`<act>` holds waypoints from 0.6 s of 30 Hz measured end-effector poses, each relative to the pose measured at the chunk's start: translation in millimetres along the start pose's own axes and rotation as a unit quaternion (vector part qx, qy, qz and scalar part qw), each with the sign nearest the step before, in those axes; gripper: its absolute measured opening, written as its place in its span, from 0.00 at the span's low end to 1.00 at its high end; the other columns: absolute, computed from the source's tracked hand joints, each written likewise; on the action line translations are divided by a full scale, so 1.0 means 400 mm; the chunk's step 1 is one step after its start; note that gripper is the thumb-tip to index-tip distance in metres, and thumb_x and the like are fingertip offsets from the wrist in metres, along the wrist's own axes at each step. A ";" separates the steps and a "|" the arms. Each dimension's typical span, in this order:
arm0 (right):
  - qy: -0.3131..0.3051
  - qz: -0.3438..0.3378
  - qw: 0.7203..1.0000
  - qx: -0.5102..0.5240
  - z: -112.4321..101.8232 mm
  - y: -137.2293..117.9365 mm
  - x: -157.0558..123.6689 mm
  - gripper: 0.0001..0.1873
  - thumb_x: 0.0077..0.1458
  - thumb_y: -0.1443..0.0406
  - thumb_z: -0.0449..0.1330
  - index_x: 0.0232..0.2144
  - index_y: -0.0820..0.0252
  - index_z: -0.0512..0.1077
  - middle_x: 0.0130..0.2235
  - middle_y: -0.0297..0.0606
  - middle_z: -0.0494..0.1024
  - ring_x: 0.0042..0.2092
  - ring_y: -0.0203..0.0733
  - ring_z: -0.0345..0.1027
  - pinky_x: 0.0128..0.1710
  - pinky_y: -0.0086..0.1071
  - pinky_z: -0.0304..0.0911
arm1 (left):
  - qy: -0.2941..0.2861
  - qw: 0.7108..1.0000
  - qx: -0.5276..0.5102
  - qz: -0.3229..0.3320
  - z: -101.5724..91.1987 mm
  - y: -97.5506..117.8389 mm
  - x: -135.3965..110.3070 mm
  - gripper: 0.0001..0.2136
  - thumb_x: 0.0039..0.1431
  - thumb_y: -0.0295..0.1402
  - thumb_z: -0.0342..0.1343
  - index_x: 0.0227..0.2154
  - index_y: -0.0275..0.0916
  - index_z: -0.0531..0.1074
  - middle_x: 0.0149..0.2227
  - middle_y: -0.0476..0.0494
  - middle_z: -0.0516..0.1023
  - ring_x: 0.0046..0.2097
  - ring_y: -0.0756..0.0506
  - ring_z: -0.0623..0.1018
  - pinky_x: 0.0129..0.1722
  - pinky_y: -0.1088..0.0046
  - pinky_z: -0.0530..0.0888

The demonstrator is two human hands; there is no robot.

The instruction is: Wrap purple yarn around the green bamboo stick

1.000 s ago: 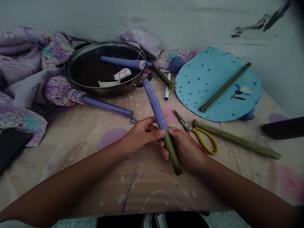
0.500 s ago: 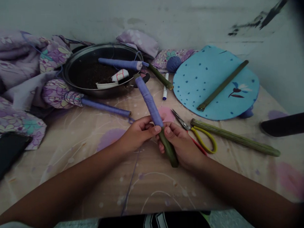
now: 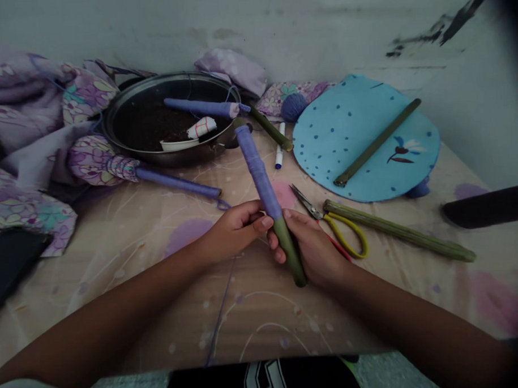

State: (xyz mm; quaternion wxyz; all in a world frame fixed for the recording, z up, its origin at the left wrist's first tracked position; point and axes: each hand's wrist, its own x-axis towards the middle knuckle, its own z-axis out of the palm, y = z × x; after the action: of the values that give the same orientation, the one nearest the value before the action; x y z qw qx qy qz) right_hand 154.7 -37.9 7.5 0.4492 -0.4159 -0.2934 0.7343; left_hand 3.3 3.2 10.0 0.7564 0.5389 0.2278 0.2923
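A green stick [image 3: 292, 255], wound with purple yarn [image 3: 256, 171] over its upper part, is gripped in my right hand [image 3: 316, 251] near its bare lower end. My left hand [image 3: 237, 228] pinches the stick where the purple wrapping ends, fingers closed on it. A thin purple thread [image 3: 223, 308] trails from there toward me over the flowered cloth. The stick slants up and away toward a metal pan [image 3: 124, 116].
The pan holds another purple-wrapped stick [image 3: 203, 107] and a white piece. Scissors with yellow handles [image 3: 336, 228], a bare green stick [image 3: 396, 230], a marker [image 3: 279, 146], a blue dotted fan [image 3: 367, 139], a yarn ball [image 3: 293, 106], floral fabric [image 3: 27, 140] and a dark phone [image 3: 10, 262] lie around.
The wrapped stick and both hands have shifted only slightly, with the stick turning a little between the fingers. Everything else lies as before.
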 end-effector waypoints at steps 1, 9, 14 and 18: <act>-0.001 0.003 1.000 -0.001 0.000 -0.003 -0.001 0.16 0.56 0.54 0.54 0.27 0.60 0.67 0.20 0.32 0.72 0.17 0.31 0.63 0.16 0.25 0.55 | 0.005 1.000 0.019 0.007 0.001 0.001 0.000 0.09 0.61 0.34 0.51 0.40 0.34 0.67 0.26 0.49 0.74 0.28 0.49 0.78 0.31 0.73 0.74; -0.013 0.004 1.000 0.015 0.000 -0.010 -0.002 0.08 0.48 0.61 0.56 0.30 0.60 0.68 0.24 0.34 0.72 0.21 0.34 0.64 0.20 0.28 0.60 | 0.047 0.996 0.069 0.022 0.005 0.002 0.002 0.08 0.60 0.35 0.52 0.36 0.33 0.68 0.24 0.50 0.72 0.26 0.51 0.76 0.28 0.77 0.73; 0.000 0.043 0.999 0.032 0.005 -0.006 0.001 0.10 0.44 0.63 0.54 0.31 0.59 0.66 0.25 0.33 0.71 0.23 0.36 0.65 0.21 0.30 0.63 | 0.076 0.995 0.071 0.006 0.009 -0.002 0.000 0.08 0.58 0.35 0.54 0.34 0.33 0.67 0.24 0.51 0.71 0.24 0.53 0.75 0.25 0.78 0.72; 0.021 0.041 0.999 0.009 0.008 -0.003 -0.002 0.07 0.44 0.62 0.53 0.26 0.59 0.65 0.21 0.30 0.66 0.18 0.31 0.58 0.15 0.25 0.55 | 0.097 0.992 0.079 -0.004 0.014 -0.005 -0.002 0.09 0.56 0.35 0.55 0.34 0.34 0.67 0.25 0.48 0.74 0.27 0.50 0.76 0.29 0.75 0.73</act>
State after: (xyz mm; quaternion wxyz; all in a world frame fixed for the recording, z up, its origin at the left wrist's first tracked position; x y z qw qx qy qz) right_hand 152.6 -38.2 10.4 0.4282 -0.4391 -0.2597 0.7459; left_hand 6.7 -1.7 9.7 0.6871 0.5653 0.3242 0.3211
